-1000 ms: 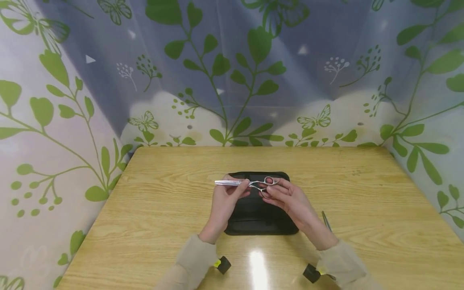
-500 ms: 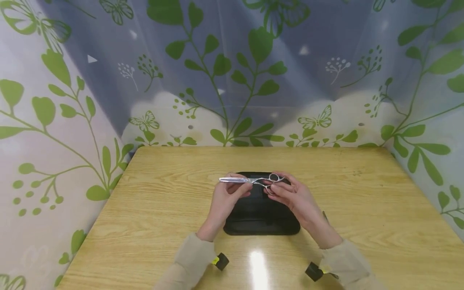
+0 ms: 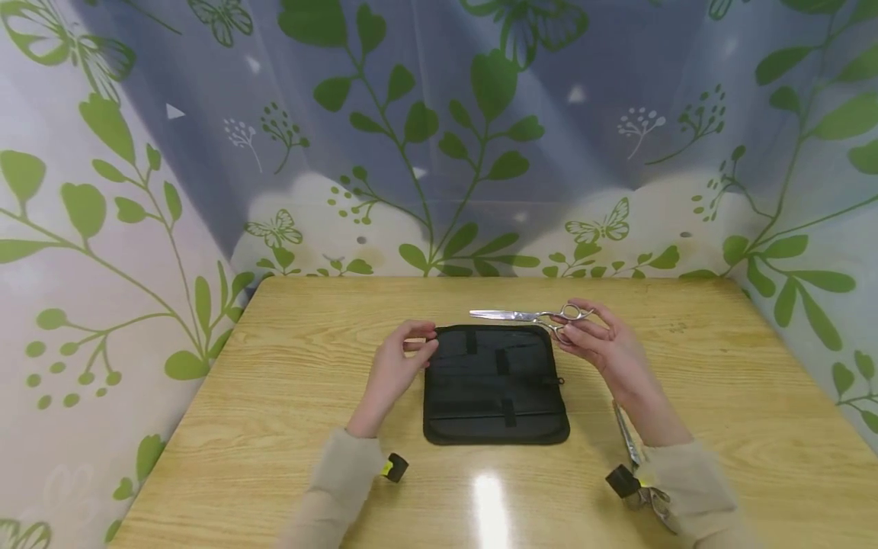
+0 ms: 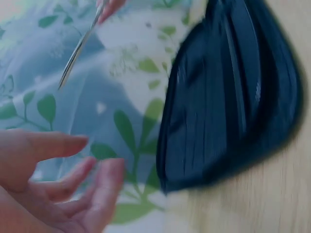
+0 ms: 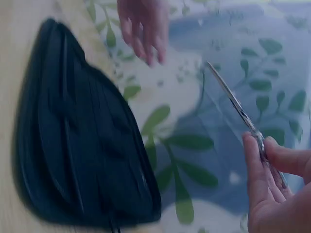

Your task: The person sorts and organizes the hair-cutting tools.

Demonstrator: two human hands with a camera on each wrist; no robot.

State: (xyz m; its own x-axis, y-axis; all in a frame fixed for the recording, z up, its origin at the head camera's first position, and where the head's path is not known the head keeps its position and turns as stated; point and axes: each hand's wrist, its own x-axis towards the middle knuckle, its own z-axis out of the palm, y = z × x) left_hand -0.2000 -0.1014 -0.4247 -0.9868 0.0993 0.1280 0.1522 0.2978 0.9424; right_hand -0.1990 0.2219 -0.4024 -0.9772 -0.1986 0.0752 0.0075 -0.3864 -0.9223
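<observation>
Held scissors (image 3: 504, 315): bright silver, plain metal. Second scissors (image 3: 629, 441) on the table: also silver, duller, handles reading darker. Case (image 3: 459, 431): solid black from the head view, shifts to dark navy in both wrist views. Table (image 3: 309, 381): yellow-tan, streaky wood grain, one white glare patch near the front. Backdrop (image 3: 590, 160): blue-grey centre, pale whitish lower band and sides, printed with green leaves, stems, berries and butterflies, plus white sprigs and small white triangles. Sleeves (image 3: 346, 469): plain beige. Wrist blocks (image 3: 397, 468): black, yellow patch on each.
</observation>
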